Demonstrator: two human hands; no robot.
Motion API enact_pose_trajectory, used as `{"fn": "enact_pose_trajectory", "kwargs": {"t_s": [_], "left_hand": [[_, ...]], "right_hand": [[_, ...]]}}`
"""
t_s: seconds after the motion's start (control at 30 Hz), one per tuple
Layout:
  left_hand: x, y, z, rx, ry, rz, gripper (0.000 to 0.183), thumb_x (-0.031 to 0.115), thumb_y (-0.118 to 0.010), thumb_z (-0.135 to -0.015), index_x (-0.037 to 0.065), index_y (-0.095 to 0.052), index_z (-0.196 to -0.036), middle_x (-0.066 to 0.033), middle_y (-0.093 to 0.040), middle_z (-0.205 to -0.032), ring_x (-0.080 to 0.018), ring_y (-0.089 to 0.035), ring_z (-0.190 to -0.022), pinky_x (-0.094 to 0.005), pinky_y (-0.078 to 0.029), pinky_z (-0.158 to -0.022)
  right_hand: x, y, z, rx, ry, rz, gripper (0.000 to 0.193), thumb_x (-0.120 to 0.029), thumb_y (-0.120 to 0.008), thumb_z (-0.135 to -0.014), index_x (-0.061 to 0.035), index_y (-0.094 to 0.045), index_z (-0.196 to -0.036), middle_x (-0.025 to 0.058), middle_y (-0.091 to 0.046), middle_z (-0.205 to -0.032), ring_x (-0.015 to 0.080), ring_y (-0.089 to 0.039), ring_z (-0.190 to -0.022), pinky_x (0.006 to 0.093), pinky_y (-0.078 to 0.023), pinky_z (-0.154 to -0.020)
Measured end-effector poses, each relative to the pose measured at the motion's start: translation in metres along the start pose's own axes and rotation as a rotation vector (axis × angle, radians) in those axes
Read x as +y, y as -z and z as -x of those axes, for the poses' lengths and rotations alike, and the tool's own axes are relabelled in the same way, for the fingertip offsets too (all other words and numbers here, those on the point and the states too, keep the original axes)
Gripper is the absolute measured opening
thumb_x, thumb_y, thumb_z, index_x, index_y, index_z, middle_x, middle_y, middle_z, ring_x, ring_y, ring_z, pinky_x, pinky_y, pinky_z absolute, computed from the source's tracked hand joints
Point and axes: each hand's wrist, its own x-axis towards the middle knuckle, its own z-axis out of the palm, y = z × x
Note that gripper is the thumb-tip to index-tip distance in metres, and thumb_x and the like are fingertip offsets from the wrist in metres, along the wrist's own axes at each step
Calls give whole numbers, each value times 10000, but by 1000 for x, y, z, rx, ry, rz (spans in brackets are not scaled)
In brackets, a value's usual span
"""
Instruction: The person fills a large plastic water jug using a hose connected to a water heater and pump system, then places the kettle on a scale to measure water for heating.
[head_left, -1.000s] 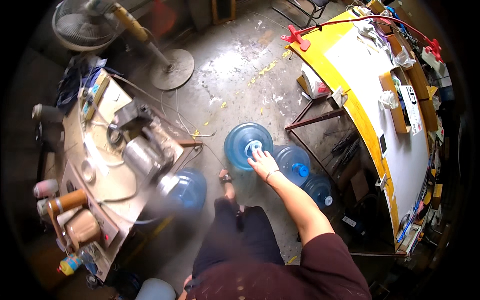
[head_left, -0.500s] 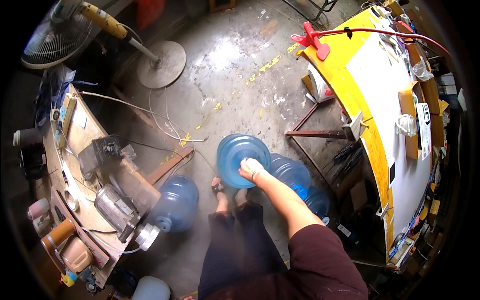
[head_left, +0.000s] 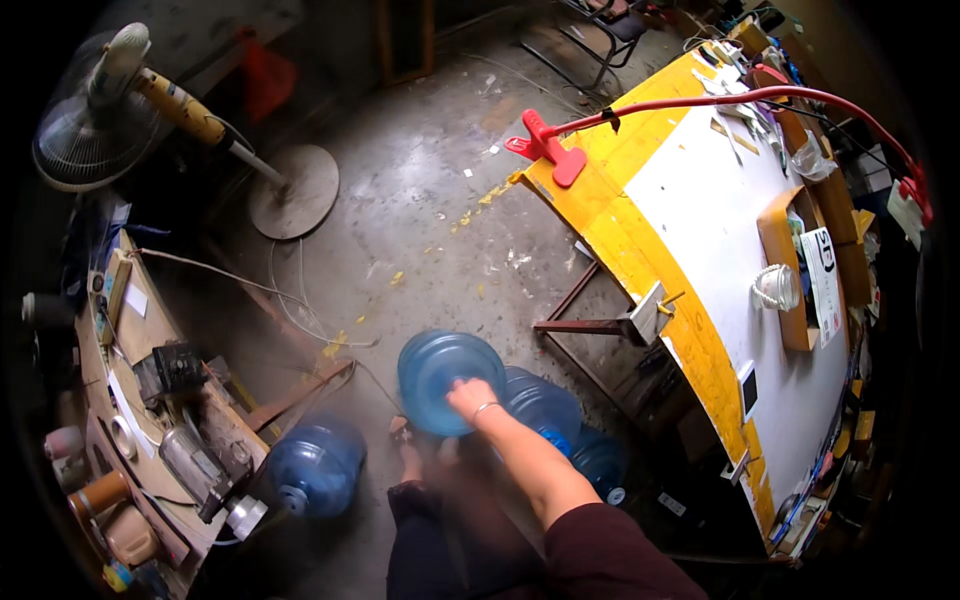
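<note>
- Right hand [head_left: 474, 399]: formerly spread, fingers extended, atop the blue bottle [head_left: 424, 368]; now curled in at its top.
- View: shifted, the bottle now appearing lower, below the frame's centre.

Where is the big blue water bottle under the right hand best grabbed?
Probably by its neck, from above: the water bottle appears upright, and its broad, round shoulder offers little to grip. The right hand hides the neck, its fingers curled there.

A person's right grip [head_left: 472, 398] holds a blue water bottle [head_left: 428, 372] by its top; two similar bottles [head_left: 547, 402] sit beside it on the floor [head_left: 440, 270], near the left edge of a yellow worktop [head_left: 590, 215].
</note>
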Motion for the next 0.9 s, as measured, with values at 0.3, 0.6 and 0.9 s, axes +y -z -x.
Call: {"fn": "enact_pose_trajectory", "kwargs": {"t_s": [0.3, 0.6, 0.9], "left_hand": [[71, -23, 27, 85, 68, 240, 380, 244, -537, -959, 80, -516, -1301, -107, -632, -1054, -194, -580, -897, -364, -501, -760], [152, -18, 36, 139, -112, 67, 419, 261, -579, -930, 22, -545, -1273, -141, -610, -1207, -234, -573, -1076, -347, -457, -928], [214, -17, 39, 168, -187, 112, 390, 190, -583, -921, 16, -542, -1267, -148, -610, -1218, -236, -582, -1105, -343, -454, -949]], "right_hand": [[48, 31, 1, 53, -516, -359, 459, -194, -716, -651, -257, -689, -1104, 91, -662, -1082, 302, -659, -928, 404, -533, -833], [131, 4, -14, 360, -1158, -899, 554, -319, -788, -636, -96, -660, -1127, 145, -691, -925, 249, -682, -652, 364, -558, -567], [190, 60, -27, 425, -1645, -1337, 563, -345, -790, -648, 61, -661, -1016, 178, -648, -988, 262, -663, -688, 340, -573, -407]]}}
